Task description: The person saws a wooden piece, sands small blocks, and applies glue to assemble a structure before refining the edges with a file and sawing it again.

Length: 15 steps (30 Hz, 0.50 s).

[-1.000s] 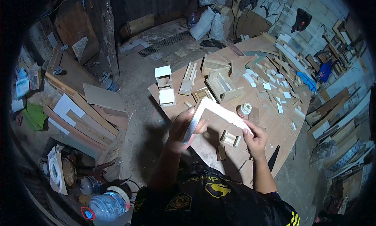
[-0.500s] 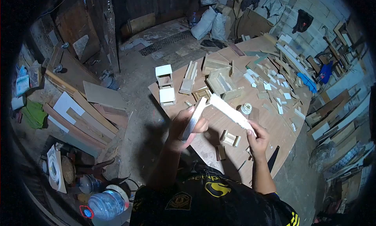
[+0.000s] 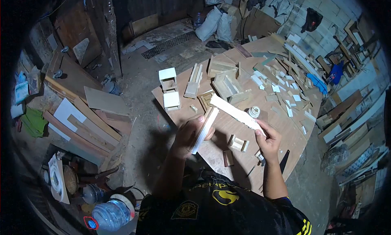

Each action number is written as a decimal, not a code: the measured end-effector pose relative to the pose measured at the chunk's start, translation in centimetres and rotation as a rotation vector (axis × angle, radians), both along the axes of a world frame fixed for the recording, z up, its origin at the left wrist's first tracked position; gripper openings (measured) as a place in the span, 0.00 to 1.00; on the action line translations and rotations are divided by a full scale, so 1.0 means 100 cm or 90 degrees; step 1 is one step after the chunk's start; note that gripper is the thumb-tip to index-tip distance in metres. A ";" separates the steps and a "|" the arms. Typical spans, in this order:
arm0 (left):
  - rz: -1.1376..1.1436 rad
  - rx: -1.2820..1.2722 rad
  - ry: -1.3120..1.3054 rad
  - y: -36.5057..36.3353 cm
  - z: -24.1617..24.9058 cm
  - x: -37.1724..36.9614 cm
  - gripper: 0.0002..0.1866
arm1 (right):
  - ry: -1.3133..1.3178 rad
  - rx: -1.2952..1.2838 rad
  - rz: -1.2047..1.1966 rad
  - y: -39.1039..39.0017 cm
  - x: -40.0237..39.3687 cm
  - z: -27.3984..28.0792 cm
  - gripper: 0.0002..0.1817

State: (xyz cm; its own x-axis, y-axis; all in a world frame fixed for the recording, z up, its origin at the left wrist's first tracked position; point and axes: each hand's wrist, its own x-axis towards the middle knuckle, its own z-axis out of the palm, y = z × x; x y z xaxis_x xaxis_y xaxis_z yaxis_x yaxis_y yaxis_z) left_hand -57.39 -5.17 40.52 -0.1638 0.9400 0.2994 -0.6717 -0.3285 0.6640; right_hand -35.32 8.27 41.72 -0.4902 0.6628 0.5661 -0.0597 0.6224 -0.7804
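Observation:
My left hand (image 3: 188, 133) is closed around a narrow wooden piece (image 3: 205, 129) with a pale long edge facing up. My right hand (image 3: 269, 138) pinches the near end of a flat whitish strip (image 3: 234, 112) with a ragged lower edge. The strip's far end overlaps the top of the wooden piece in this view. Both are held up over the table (image 3: 211, 147). Beyond the strip stands a small round container (image 3: 254, 112). Below it lie a small wooden frame (image 3: 238, 143) and a brown block (image 3: 228, 158).
Wooden box assemblies (image 3: 226, 86) and a white-topped piece (image 3: 171, 99) stand at the table's far left. Scattered offcuts (image 3: 281, 84) cover its right side. A dark saw blade (image 3: 285, 159) lies near my right forearm. Boards (image 3: 87, 125) and a water jug (image 3: 110, 214) are at left.
The wooden piece in my left hand has turned, showing more of its grooved side. The strip's far end has shifted left and up, over the top of that piece.

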 end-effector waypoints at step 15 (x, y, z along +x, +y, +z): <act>-0.088 0.063 -0.090 0.005 -0.002 0.003 0.16 | -0.025 -0.009 -0.001 -0.007 0.015 -0.004 0.14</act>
State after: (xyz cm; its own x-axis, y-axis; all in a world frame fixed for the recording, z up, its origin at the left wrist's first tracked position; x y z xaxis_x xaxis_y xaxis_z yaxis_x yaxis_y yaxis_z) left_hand -57.10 -4.66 40.37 -0.0824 0.9237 0.3742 -0.7989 -0.2857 0.5293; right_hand -33.77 7.55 41.29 -0.5114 0.6711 0.5367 -0.0275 0.6115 -0.7908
